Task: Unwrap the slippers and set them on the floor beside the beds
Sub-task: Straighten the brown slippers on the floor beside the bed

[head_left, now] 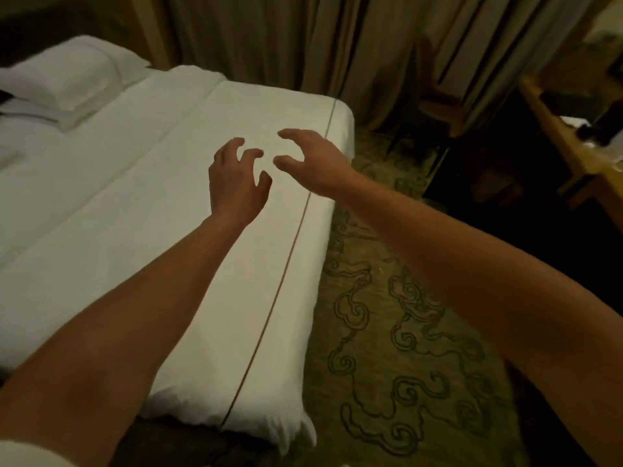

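Observation:
Both my arms reach forward over a white bed (161, 210). My left hand (236, 180) hovers above the bedcover with its fingers curled and spread, holding nothing. My right hand (313, 160) is just to its right, near the bed's right edge, fingers also apart and empty. No slippers or wrapping show anywhere in view.
A white pillow (67, 79) lies at the bed's far left. Patterned green carpet (387, 332) runs along the right side of the bed. Beige curtains (303, 38) hang behind. A wooden desk (580, 153) with dark items stands at the right.

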### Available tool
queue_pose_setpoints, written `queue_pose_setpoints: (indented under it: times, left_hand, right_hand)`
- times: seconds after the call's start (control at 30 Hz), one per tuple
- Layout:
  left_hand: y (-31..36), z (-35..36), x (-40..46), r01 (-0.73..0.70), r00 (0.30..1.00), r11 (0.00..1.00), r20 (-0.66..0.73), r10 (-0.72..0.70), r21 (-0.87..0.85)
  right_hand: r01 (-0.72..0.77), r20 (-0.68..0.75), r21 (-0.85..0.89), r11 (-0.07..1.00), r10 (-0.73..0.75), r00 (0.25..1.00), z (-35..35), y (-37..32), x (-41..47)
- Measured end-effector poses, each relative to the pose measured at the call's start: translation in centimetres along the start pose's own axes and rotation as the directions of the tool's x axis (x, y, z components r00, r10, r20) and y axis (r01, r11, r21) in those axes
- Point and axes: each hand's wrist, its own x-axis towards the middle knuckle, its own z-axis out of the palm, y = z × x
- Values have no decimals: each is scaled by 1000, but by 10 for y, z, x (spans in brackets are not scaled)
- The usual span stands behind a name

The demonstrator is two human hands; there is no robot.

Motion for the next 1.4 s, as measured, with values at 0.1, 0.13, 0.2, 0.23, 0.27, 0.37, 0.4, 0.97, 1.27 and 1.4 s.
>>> queue_pose_setpoints:
  times: [0.1, 0.13, 0.2, 0.23, 0.27, 0.37, 0.4, 0.97, 1.27, 1.4]
  left_hand:
    - [95, 37, 11, -60, 998, 998, 22, 61, -32]
    - [125, 48, 15, -79, 996, 996, 25, 80, -48]
    - [183, 69, 23, -124, 991, 989, 35, 127, -84]
    - [210, 79, 26, -140, 989, 985, 40, 145, -105]
    - [234, 89, 28, -149, 987, 981, 44, 155, -128]
    - [293, 114, 36, -175, 979, 968, 71, 190, -177]
    - [308, 122, 40, -191, 975, 966, 82, 208, -174]
    - [368, 312, 268, -171, 954, 975, 223, 200, -142]
    - [385, 403, 423, -179, 956, 977, 214, 201, -119]
    - [398, 457, 477, -143, 961, 984, 223, 164, -106]
  right_hand:
    - [-37, -46, -47, 998, 35, 998, -75, 70, -37]
    - [-59, -63, -63, 996, 55, 996, -98, 92, -50]
    - [-117, -100, -84, 990, 109, 989, -141, 132, -75]
    - [-152, -123, -77, 985, 142, 982, -160, 150, -87]
    - [-188, -143, -58, 980, 178, 974, -178, 167, -98]
    - [-273, -183, -10, 962, 267, 946, -221, 214, -125]
    - [-297, -201, 7, 955, 292, 935, -232, 228, -130]
    - [-408, -264, 36, 912, 402, 877, -299, 447, 48]
    - [-387, -314, -20, 922, 362, 878, -361, 556, 201]
    - [-356, -322, -37, 934, 326, 889, -374, 616, 266]
